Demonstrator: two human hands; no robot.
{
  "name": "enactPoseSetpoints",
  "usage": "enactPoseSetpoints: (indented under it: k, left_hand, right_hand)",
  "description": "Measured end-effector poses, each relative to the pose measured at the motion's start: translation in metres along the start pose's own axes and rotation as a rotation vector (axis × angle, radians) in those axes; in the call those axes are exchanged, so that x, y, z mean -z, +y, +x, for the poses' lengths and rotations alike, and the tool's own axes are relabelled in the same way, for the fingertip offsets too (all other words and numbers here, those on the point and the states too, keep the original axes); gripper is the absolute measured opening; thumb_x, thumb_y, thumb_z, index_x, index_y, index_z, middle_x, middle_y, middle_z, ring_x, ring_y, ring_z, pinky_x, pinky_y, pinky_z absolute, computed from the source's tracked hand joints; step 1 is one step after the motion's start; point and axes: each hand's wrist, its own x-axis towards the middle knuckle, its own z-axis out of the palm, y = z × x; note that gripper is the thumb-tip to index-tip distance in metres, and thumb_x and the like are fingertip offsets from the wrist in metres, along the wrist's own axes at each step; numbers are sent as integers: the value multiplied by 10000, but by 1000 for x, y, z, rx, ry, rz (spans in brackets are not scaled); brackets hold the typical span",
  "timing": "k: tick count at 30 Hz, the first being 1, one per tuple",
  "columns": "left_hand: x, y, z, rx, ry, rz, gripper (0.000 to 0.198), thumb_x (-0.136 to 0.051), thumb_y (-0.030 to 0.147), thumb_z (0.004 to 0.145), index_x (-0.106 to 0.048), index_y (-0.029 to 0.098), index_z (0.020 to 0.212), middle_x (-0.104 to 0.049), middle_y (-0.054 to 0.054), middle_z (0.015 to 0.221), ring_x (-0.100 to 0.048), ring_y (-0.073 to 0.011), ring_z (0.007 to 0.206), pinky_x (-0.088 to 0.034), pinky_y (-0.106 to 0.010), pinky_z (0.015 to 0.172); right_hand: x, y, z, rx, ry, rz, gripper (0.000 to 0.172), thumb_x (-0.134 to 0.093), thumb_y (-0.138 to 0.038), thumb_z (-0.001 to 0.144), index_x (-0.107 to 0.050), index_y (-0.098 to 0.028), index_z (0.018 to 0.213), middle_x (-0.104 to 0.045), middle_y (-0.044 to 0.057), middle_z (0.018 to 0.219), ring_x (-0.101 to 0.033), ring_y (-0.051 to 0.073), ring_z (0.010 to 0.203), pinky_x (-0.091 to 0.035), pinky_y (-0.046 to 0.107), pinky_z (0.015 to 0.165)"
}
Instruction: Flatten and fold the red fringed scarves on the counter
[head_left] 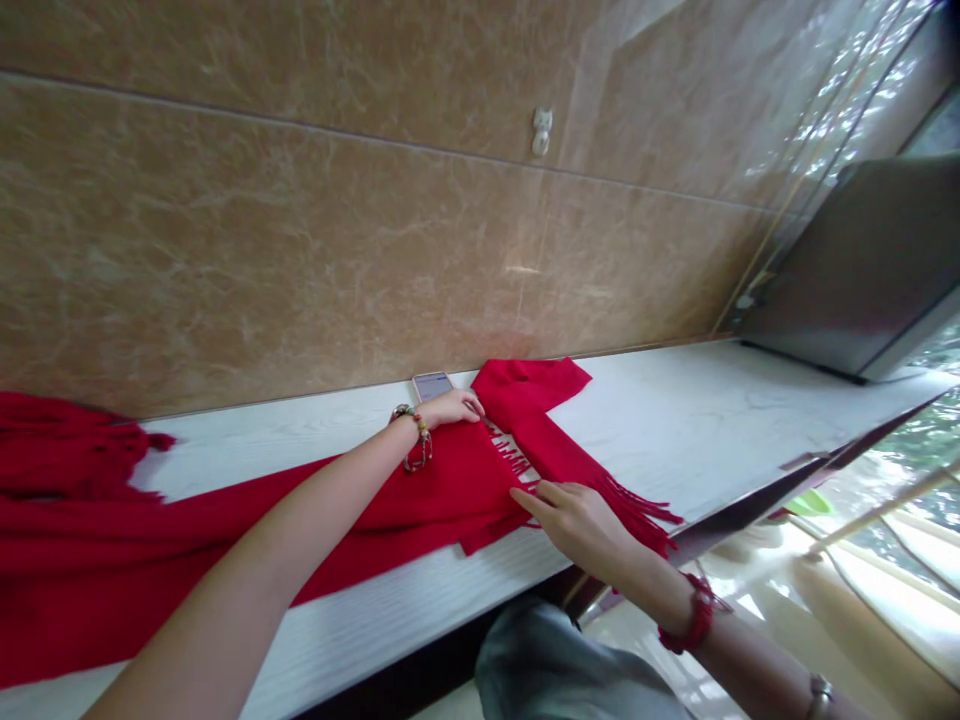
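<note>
A long red scarf [442, 480] with a fringed end lies along the white countertop. My left hand [452, 407] is closed at the far corner of that end, fingers pressed together on the cloth. At the near corner, my right hand [576, 515] pinches the edge by the fringe, its index finger stretched along it; the thumb is partly hidden. Just right of the fringe lies another stretch of red cloth [544, 420], bent at an angle, with its own tassels pointing toward the counter's front edge.
A phone [433, 386] lies against the tiled wall [300, 250], behind my left hand. More bunched red fabric [67, 445] rests at the far left. A large grey box-like appliance [847, 270] stands at the right end of the white countertop [697, 420]. A small white hook [541, 131] is on the wall.
</note>
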Motion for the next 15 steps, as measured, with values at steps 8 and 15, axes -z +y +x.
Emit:
enactPoseSetpoints:
  k: [8,15]
  left_hand:
    - [-12,5,-33,-93,146,329,252,-538,134,725,-613,144,965,-563,-84,1065,-510,-212,1008,-347,-334,933]
    - [-9,32,-120,-263,0,654,253,-454,332,862,-571,167,1014,-562,-61,1025,-543,-172,911,-403,-278,830]
  right_hand:
    - [-6,3,1,24,50,114,217,-512,-126,812,-637,-176,983,-606,71,852,-535,165,715,-433,277,612]
    - [6,0,17,179,51,245,207,-488,-135,830,-638,-179,967,-618,61,892,-534,164,763,-438,297,689]
